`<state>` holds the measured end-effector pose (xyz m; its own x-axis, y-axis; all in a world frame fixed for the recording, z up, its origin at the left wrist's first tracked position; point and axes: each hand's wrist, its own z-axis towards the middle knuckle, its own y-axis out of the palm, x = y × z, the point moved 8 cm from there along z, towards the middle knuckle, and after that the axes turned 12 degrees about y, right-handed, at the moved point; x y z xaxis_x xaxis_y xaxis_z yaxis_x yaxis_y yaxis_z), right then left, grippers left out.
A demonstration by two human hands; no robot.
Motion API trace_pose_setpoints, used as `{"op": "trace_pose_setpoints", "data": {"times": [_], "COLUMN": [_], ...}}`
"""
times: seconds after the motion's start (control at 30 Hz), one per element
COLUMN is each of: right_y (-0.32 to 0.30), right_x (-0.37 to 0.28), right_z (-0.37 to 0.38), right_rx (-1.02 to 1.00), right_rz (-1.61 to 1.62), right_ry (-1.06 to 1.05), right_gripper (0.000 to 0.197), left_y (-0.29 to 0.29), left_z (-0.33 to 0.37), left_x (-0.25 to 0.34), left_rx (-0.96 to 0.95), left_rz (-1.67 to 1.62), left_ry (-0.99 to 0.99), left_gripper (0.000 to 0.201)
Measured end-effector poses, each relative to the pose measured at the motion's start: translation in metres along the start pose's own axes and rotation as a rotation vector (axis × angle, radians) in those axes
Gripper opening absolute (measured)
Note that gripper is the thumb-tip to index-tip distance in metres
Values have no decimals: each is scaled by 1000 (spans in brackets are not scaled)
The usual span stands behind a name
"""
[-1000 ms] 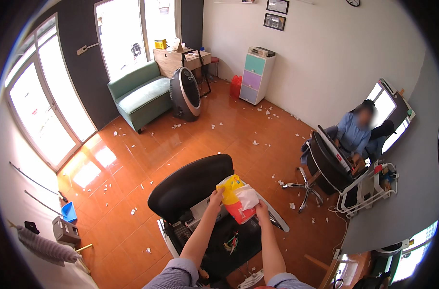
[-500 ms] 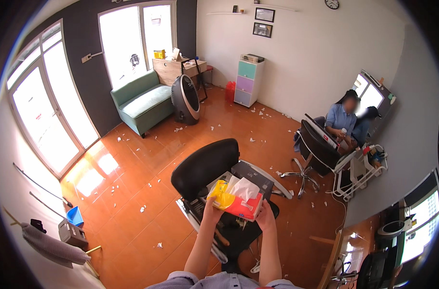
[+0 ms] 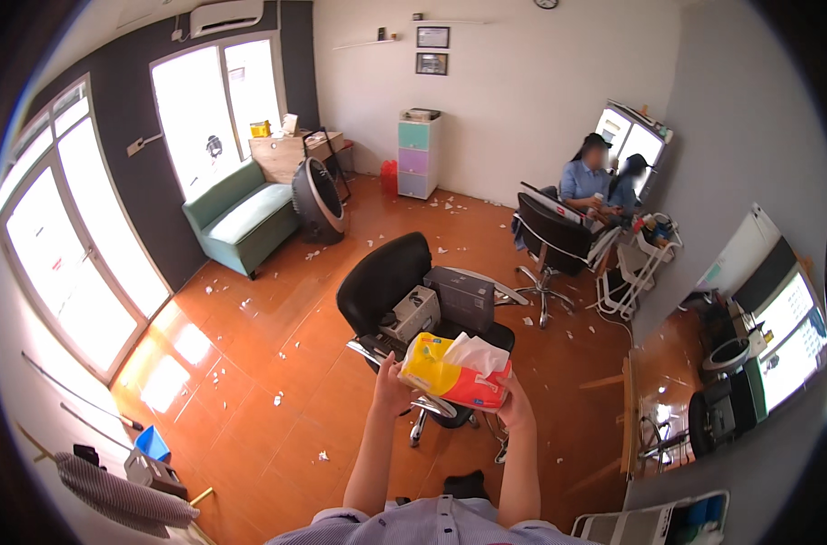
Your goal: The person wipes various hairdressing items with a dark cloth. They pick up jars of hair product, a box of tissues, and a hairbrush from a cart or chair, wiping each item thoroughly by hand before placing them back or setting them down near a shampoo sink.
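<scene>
A yellow and red tissue pack (image 3: 440, 371) is held level between my two hands, with a white tissue (image 3: 474, 352) sticking out of its top. My left hand (image 3: 392, 386) grips the yellow end. At the red end, my right hand (image 3: 516, 400) has its fingers around the corner, some of them hidden by the pack. Just beyond the pack stands a black salon chair (image 3: 384, 277). On its seat are a dark grey box (image 3: 461, 298) and a lighter grey box (image 3: 416, 313).
Scraps of white paper (image 3: 278, 398) litter the orange tiled floor. A green sofa (image 3: 241, 218) and a dark standing fan (image 3: 320, 202) are at the far left. Far right, a person (image 3: 584, 177) sits in another black chair (image 3: 551, 232) before a mirror, beside a white trolley (image 3: 624, 282).
My view has shifted, so the room appears moved left and the chair stands farther ahead of me. Both boxes on its seat show more fully. The tissue pack stays in both hands.
</scene>
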<state>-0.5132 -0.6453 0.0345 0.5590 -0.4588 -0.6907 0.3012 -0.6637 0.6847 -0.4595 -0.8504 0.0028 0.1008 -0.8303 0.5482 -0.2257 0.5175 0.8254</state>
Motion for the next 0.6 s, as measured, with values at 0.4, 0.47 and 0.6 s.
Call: {"op": "trace_pose_setpoints", "data": {"times": [0.4, 0.47, 0.6], "right_y": [-54, -67, -101], "right_x": [-14, -17, -14], "right_z": [-162, -200, -289], "right_rx": [175, 223, 357], "right_rz": [-1, 15, 44], "right_ry": [-172, -219, -308], "right_gripper": [58, 57, 54], "left_y": [45, 59, 90], "left_z": [-52, -63, -100], "left_x": [-106, -135, -202], "left_rx": [-247, -311, -430], "left_rz": [388, 339, 237], "left_ry": [-451, -515, -614], "left_gripper": [42, 41, 39]}}
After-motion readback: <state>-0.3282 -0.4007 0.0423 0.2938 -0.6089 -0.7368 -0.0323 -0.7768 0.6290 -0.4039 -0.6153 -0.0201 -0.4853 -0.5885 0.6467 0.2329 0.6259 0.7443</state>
